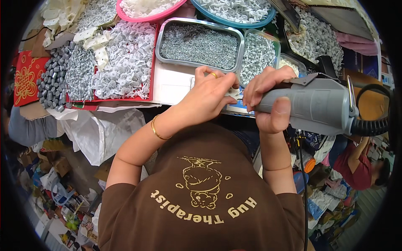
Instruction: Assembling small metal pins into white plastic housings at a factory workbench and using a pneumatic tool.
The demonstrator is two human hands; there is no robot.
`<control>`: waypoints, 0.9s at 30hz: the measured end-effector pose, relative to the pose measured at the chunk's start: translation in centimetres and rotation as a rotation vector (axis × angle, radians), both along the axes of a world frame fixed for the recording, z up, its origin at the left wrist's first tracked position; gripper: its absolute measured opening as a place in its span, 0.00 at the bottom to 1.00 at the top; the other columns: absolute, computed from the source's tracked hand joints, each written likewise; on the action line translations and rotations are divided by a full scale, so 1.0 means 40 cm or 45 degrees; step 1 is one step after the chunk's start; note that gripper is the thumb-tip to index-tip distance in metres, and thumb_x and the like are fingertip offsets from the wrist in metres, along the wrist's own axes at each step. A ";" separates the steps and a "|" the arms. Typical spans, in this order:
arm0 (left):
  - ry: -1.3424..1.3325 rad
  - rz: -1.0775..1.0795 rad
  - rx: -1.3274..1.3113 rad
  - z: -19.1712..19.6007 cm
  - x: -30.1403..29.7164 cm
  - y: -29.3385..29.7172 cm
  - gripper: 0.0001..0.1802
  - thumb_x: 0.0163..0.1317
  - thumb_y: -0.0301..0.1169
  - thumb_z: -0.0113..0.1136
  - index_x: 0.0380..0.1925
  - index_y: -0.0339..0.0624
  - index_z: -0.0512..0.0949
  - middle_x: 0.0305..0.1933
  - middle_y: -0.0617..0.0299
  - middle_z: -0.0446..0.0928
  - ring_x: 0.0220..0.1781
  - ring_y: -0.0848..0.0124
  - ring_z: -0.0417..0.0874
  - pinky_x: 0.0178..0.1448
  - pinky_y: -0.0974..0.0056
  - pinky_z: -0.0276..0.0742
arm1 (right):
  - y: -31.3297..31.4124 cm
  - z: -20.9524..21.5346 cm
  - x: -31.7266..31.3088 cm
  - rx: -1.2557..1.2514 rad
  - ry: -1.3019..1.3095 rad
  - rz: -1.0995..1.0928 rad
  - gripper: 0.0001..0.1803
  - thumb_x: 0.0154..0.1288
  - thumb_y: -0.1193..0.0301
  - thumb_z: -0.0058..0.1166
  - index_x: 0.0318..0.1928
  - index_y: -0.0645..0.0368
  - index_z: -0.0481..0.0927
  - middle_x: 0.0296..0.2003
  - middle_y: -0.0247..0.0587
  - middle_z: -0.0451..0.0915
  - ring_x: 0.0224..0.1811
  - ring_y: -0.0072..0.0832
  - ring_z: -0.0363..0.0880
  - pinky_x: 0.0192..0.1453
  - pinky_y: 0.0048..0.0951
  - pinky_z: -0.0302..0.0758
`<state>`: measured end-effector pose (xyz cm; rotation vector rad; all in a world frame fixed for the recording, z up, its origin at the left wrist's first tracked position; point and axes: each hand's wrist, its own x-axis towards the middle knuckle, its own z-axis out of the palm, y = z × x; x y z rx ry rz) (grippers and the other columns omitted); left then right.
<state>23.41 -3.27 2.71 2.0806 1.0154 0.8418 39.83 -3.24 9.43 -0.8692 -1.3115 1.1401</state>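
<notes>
My right hand is wrapped round a grey electric screwdriver, which lies almost level with its nose toward the left. A black coiled cord runs from its back end. Close to that nose, my left hand has its fingers bent and thumb and forefinger drawn together. Whatever they pinch is too small and too covered to make out. Just beyond my hands stands a metal tray full of small screws. To its right sits a clear tub of screws fitted with pale parts.
A red tray on the left holds white plastic pieces and screws, with grey cylinders beside it. Pink and blue basins of white parts stand behind. Another person is at far right. White plastic sheeting hangs off the table's edge.
</notes>
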 end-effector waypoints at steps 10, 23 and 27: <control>0.090 -0.062 -0.028 0.006 -0.003 0.014 0.20 0.60 0.31 0.69 0.48 0.44 0.70 0.44 0.61 0.81 0.53 0.60 0.80 0.65 0.46 0.56 | 0.026 -0.001 0.004 0.053 0.128 -0.007 0.31 0.67 0.43 0.54 0.39 0.62 0.69 0.19 0.37 0.69 0.14 0.24 0.66 0.18 0.27 0.70; 0.214 0.113 -0.168 0.017 -0.112 -0.016 0.22 0.57 0.32 0.72 0.49 0.46 0.73 0.48 0.64 0.79 0.60 0.61 0.73 0.65 0.48 0.52 | 0.060 -0.009 -0.047 0.164 0.093 0.041 0.29 0.69 0.44 0.55 0.40 0.60 0.67 0.19 0.36 0.67 0.14 0.24 0.66 0.18 0.27 0.71; 0.206 0.285 -0.100 0.003 -0.121 -0.032 0.22 0.51 0.42 0.78 0.41 0.48 0.77 0.43 0.69 0.80 0.53 0.64 0.76 0.61 0.50 0.53 | 0.111 -0.055 -0.046 0.062 0.101 0.364 0.30 0.67 0.44 0.59 0.37 0.60 0.68 0.19 0.35 0.68 0.14 0.23 0.65 0.18 0.26 0.69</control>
